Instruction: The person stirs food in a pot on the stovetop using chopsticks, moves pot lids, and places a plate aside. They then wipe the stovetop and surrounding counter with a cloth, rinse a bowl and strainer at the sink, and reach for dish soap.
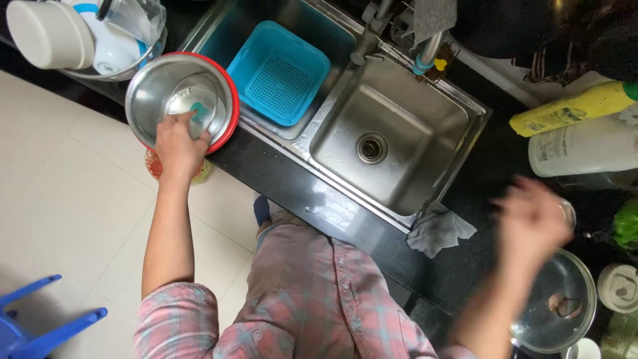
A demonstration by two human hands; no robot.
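My left hand [178, 145] reaches into a wide steel bowl [149, 90] that sits inside a red-rimmed basin [230, 110] on the counter left of the sink. Its fingers grip the edge of a small shiny round lid [193, 101] lying in the bowl. My right hand [531, 223] is blurred by motion above the dark counter to the right of the sink. A glass rim [568, 213] shows just behind it. Whether the hand holds it cannot be made out. A glass pot lid [555, 302] lies just below that hand.
A double steel sink holds a blue perforated basket [279, 73] on the left and a bare basin with a drain [372, 147] on the right. A grey cloth [438, 229], yellow bottle [571, 110], white bottle [585, 146], white cups [53, 33] and blue stool [33, 326] surround it.
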